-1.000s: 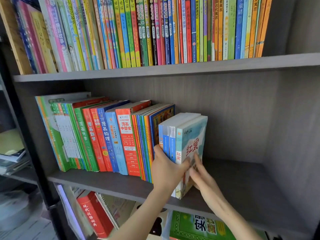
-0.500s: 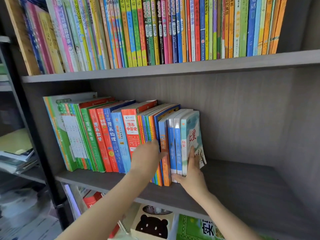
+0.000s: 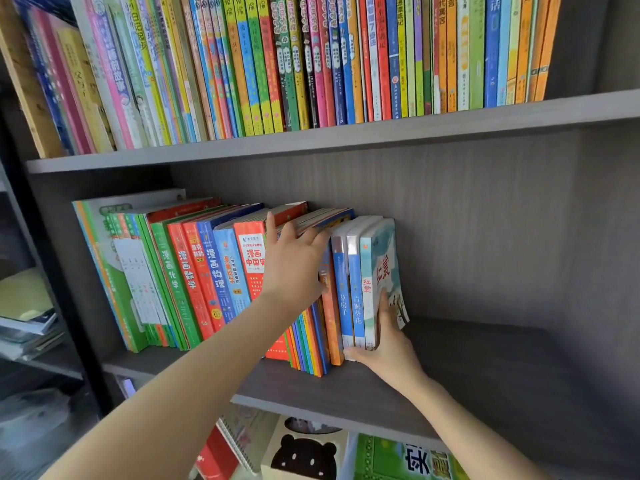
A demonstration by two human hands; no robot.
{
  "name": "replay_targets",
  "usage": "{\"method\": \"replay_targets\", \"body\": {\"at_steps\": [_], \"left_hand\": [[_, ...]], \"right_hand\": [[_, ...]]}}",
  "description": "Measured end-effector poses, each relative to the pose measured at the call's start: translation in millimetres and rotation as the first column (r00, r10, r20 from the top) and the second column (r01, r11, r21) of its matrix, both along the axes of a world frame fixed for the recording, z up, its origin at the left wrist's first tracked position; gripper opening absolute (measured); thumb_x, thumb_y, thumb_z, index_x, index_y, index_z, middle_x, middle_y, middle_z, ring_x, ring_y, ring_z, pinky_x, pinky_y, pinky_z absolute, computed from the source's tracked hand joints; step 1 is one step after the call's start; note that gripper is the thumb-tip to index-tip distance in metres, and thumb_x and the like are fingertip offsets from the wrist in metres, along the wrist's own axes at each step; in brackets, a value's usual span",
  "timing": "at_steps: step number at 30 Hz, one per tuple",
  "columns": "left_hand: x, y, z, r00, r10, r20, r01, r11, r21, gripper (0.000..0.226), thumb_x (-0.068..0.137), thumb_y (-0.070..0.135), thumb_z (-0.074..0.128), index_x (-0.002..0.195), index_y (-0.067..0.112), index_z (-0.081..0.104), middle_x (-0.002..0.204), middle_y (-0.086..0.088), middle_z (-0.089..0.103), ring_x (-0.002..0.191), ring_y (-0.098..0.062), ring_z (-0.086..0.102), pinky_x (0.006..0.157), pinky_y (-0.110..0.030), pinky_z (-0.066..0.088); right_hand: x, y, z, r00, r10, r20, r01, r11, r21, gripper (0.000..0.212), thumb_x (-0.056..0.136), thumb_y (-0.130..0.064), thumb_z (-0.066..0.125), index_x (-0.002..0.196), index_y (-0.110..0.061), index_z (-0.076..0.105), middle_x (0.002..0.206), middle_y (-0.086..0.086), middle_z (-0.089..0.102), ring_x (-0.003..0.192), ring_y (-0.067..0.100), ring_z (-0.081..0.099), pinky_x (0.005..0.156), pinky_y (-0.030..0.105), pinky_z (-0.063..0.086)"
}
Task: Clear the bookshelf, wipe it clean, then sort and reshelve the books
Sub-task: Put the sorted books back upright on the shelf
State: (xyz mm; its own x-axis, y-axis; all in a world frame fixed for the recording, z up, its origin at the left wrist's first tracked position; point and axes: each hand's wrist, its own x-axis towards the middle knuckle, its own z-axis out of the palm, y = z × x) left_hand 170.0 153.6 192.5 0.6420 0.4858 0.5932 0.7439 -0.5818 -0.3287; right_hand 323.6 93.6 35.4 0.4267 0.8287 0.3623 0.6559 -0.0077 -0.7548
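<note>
books [image 3: 194, 271] upright on the middle shelf [image 3: 485, 358], under two hands.
as i watched, the end books [image 3: 356, 271] stood at the row's right end; my right hand [image 3: 391, 341] clasped their lower end, fingers flat up the cover, thumb across the foot of the spines. my left hand [image 3: 294, 265] pressed spread, straight fingers on spines just left of them. an upper row [image 3: 311, 57] stood packed above.
</note>
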Motion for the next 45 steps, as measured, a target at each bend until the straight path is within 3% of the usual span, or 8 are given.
{"method": "replay_targets", "body": {"at_steps": [6, 9, 12, 19, 25, 30, 41, 45], "left_hand": [[27, -9, 19, 0.949, 0.195, -0.246, -0.141, 0.965, 0.221, 0.063, 0.08, 0.043, 0.07, 0.134, 0.02, 0.046, 0.126, -0.003, 0.057, 0.135, -0.037, 0.034, 0.106, -0.073, -0.007], [39, -3, 22, 0.949, 0.112, -0.293, -0.053, 0.979, 0.199, 0.07, 0.079, 0.031, 0.073, 0.136, 0.015, 0.034, 0.114, -0.003, 0.06, 0.119, -0.031, 0.05, 0.115, -0.058, 0.011], [41, 6, 29, 0.936, -0.012, -0.351, 0.063, 0.989, 0.135, 0.077, 0.075, 0.036, 0.078, 0.134, 0.012, 0.035, 0.118, -0.004, 0.06, 0.111, -0.025, 0.053, 0.103, -0.035, 0.033], [34, 7, 22, 0.934, -0.07, -0.35, 0.148, 0.968, 0.201, 0.045, 0.086, 0.028, 0.069, 0.118, 0.008, 0.044, 0.11, -0.006, 0.061, 0.102, -0.025, 0.055, 0.097, -0.032, 0.037], [33, 16, 24, 0.935, -0.008, -0.355, 0.092, 0.971, 0.219, 0.044, 0.086, 0.031, 0.068, 0.116, 0.009, 0.044, 0.101, -0.004, 0.062, 0.095, -0.024, 0.057, 0.094, -0.033, 0.038], [30, 11, 26, 0.945, 0.026, -0.327, 0.043, 0.979, 0.201, 0.058, 0.079, 0.055, 0.068, 0.11, 0.011, 0.047, 0.087, 0.001, 0.057, 0.089, -0.021, 0.056, 0.097, -0.033, 0.036], [25, 6, 32, 0.96, 0.081, -0.268, -0.043, 0.989, 0.145, 0.067, 0.081, 0.06, 0.061, 0.132, 0.019, 0.045, 0.124, -0.002, 0.058, 0.123, -0.027, 0.044, 0.109, -0.044, 0.024], [5, -8, 16, 0.979, 0.008, -0.204, 0.018, 0.992, 0.123, 0.067, 0.086, 0.06, 0.053, 0.136, 0.016, 0.041, 0.134, -0.004, 0.052, 0.129, -0.027, 0.039, 0.115, -0.049, 0.013]], "right_hand": [[-2, 8, -4, 0.994, -0.083, 0.067, 0.081, 0.996, 0.031, 0.122, 0.075, -0.035, 0.079, 0.152, -0.021, -0.015, 0.157, 0.008, 0.018, 0.142, 0.026, 0.03, 0.106, 0.048, 0.041], [-3, 11, -7, 0.991, -0.107, 0.082, 0.104, 0.994, 0.032, 0.124, 0.074, -0.036, 0.079, 0.15, -0.024, -0.018, 0.157, 0.01, 0.018, 0.142, 0.028, 0.029, 0.105, 0.049, 0.042], [-2, 13, -6, 0.99, -0.106, 0.09, 0.103, 0.994, 0.033, 0.124, 0.074, -0.037, 0.079, 0.151, -0.021, -0.016, 0.157, 0.012, 0.017, 0.142, 0.031, 0.028, 0.104, 0.051, 0.043], [22, 0, 16, 0.99, 0.075, -0.118, -0.081, 0.995, -0.052, 0.12, 0.074, -0.021, 0.081, 0.15, -0.039, -0.011, 0.147, -0.013, 0.035, 0.127, -0.001, 0.038, 0.102, 0.036, 0.044], [40, 8, 44, 0.974, 0.202, -0.1, -0.221, 0.944, -0.246, 0.132, 0.07, -0.015, 0.083, 0.147, -0.043, -0.021, 0.15, -0.008, 0.035, 0.135, 0.014, 0.039, 0.107, 0.043, 0.043], [21, 7, 46, 0.99, 0.141, 0.0, -0.137, 0.967, -0.215, 0.124, 0.076, -0.011, 0.078, 0.149, -0.036, -0.018, 0.149, -0.005, 0.038, 0.132, 0.017, 0.044, 0.101, 0.041, 0.047], [1, 5, 32, 0.996, 0.027, 0.084, -0.014, 0.988, -0.155, 0.116, 0.084, -0.02, 0.071, 0.147, -0.035, -0.024, 0.16, 0.003, 0.017, 0.137, 0.024, 0.039, 0.107, 0.042, 0.041], [-3, -10, 42, 0.989, 0.001, 0.149, 0.033, 0.972, -0.231, 0.117, 0.081, -0.029, 0.074, 0.148, -0.033, -0.022, 0.157, 0.002, 0.027, 0.13, 0.025, 0.047, 0.1, 0.045, 0.045]]}}
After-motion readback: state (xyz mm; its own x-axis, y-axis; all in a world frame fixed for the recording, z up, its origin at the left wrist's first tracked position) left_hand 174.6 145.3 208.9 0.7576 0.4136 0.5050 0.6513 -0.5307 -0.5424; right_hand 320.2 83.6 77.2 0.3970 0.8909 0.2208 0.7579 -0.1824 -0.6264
